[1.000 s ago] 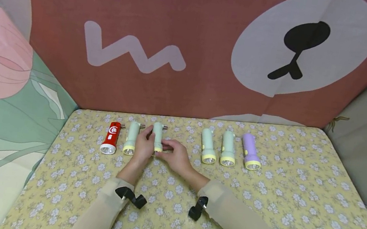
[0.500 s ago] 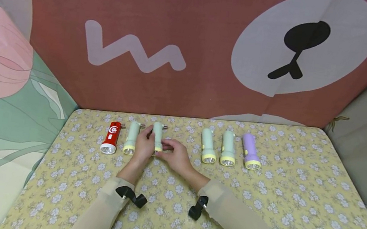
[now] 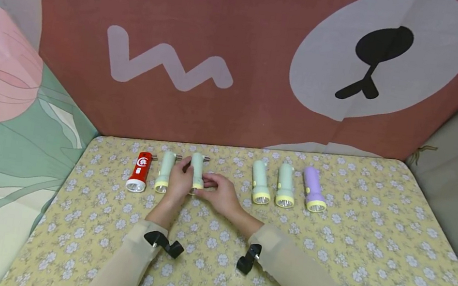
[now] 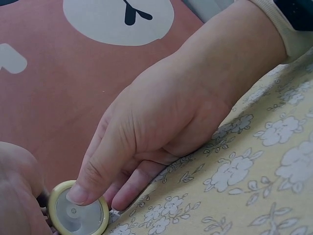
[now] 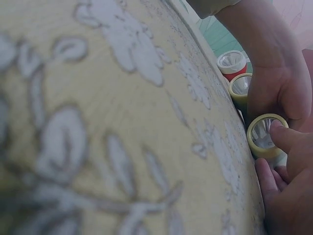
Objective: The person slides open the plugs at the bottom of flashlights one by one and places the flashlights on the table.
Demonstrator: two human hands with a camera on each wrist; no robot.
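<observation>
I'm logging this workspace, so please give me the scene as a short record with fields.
Held flashlight: green, yellow-rimmed
Right hand: holds it, thumb on its lens
Left hand: at its left side, grip unclear
To its left: red flashlight, green flashlight
To its right: two green flashlights, purple flashlight
Table surface: yellow, flowered

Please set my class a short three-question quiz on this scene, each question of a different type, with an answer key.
1. How many flashlights lie in the row on the flowered cloth?
2. True or false: in the head view, the red flashlight is at the far left of the row.
3. Which flashlight is between the left hand and the right hand?
A) the purple one
B) the red one
C) the pale green flashlight, third from the left in the head view

Key: 1. Six. 2. True. 3. C.
</observation>
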